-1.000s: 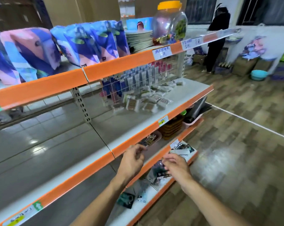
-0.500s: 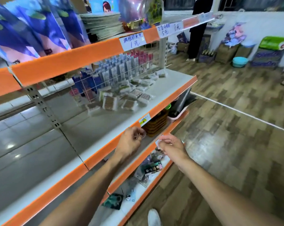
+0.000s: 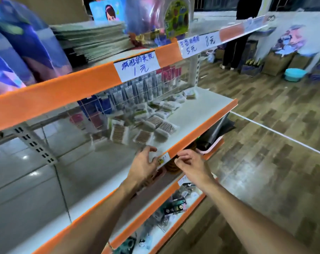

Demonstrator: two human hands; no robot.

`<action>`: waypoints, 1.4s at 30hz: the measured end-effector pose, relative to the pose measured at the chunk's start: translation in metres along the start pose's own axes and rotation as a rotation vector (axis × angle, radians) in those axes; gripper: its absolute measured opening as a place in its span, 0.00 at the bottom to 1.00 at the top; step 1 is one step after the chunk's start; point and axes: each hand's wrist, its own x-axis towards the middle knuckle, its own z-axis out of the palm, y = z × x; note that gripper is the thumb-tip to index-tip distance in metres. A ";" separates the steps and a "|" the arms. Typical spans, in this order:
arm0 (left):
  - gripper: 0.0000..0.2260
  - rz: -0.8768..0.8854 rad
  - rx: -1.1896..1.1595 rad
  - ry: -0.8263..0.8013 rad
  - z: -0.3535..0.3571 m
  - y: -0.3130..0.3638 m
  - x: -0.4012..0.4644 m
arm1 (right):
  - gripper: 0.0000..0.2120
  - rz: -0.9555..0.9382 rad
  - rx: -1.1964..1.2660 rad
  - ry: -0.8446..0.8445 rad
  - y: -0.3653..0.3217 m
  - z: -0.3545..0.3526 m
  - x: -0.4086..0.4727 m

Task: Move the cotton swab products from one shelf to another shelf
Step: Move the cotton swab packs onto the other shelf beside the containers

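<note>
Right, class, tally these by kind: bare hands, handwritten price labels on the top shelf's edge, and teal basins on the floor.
Hands: 2 (left hand, right hand)
handwritten price labels: 2
teal basin: 1
Total: 5

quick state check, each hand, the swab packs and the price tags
left hand: open, empty, at the shelf edge
right hand: fingers curled, nothing seen in them
clear cotton swab packs: lying piled on the white middle shelf
handwritten white price tags: fixed on orange strip
</note>
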 end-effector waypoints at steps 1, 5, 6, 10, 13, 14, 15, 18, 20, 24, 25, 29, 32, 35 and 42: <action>0.14 -0.017 0.003 0.005 0.002 -0.002 0.003 | 0.10 -0.018 -0.019 -0.021 0.000 -0.002 0.006; 0.14 -0.079 0.035 0.098 0.008 -0.002 0.020 | 0.16 -0.076 -0.127 -0.042 -0.004 -0.004 0.034; 0.14 -0.085 0.046 0.130 0.010 -0.004 0.025 | 0.18 -0.113 -0.188 -0.053 -0.005 -0.004 0.045; 0.18 -0.099 0.127 0.281 0.021 -0.011 0.040 | 0.23 -0.262 -0.329 -0.110 -0.007 -0.004 0.085; 0.24 -0.180 0.155 0.372 0.035 -0.026 0.051 | 0.25 -0.308 -0.376 -0.134 -0.008 -0.006 0.114; 0.26 -0.206 0.165 0.392 0.037 -0.029 0.051 | 0.25 -0.336 -0.414 -0.130 -0.008 -0.005 0.119; 0.28 -0.236 0.179 0.421 0.038 -0.028 0.052 | 0.25 -0.368 -0.449 -0.130 -0.008 -0.004 0.126; 0.28 -0.279 0.206 0.547 0.042 -0.012 0.067 | 0.27 -0.455 -0.521 -0.197 -0.005 -0.008 0.156; 0.30 -0.268 0.290 0.523 0.044 -0.009 0.072 | 0.31 -0.480 -0.551 -0.238 -0.003 -0.010 0.168; 0.40 -0.442 0.309 0.411 0.061 -0.027 0.076 | 0.40 -0.533 -0.613 -0.299 0.004 -0.011 0.182; 0.39 -0.468 0.337 0.418 0.068 -0.034 0.075 | 0.42 -0.536 -0.613 -0.312 0.006 -0.010 0.183; 0.33 -0.460 0.375 0.429 0.069 -0.035 0.077 | 0.46 -0.506 -0.604 -0.367 0.011 -0.007 0.199; 0.30 -0.409 0.358 0.477 0.069 -0.033 0.076 | 0.44 -0.505 -0.608 -0.389 0.012 -0.008 0.207; 0.29 -0.407 0.302 0.557 0.067 -0.031 0.076 | 0.42 -0.536 -0.621 -0.382 0.015 -0.008 0.209; 0.27 -0.332 0.239 0.629 0.064 -0.025 0.074 | 0.37 -0.524 -0.582 -0.388 0.019 -0.006 0.211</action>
